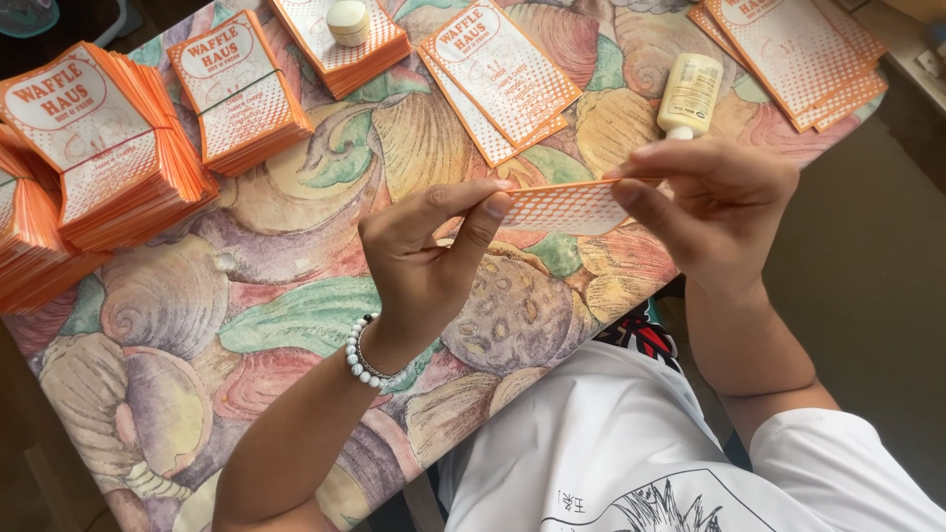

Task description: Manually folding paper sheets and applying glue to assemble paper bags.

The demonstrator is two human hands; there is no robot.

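Both hands pinch one orange-and-white paper sleeve point(564, 205) by its ends, the left hand point(426, 258) at its left edge and the right hand point(711, 205) at its right, holding it flat in the air above a table with a shell-patterned cloth point(296, 315). Beyond the sleeve stands a pale glue bottle point(690, 95). Left of the sleeve lie tall bundled stacks point(108, 148), which look finished; thinner loose piles point(498, 79) beyond it seem still unworked. Nothing blocks the hands.

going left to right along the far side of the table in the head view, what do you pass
big fanned stack of orange cards → banded card stack → stack with a small cream jar on top → loose cards → glue bottle → spread cards at the right edge
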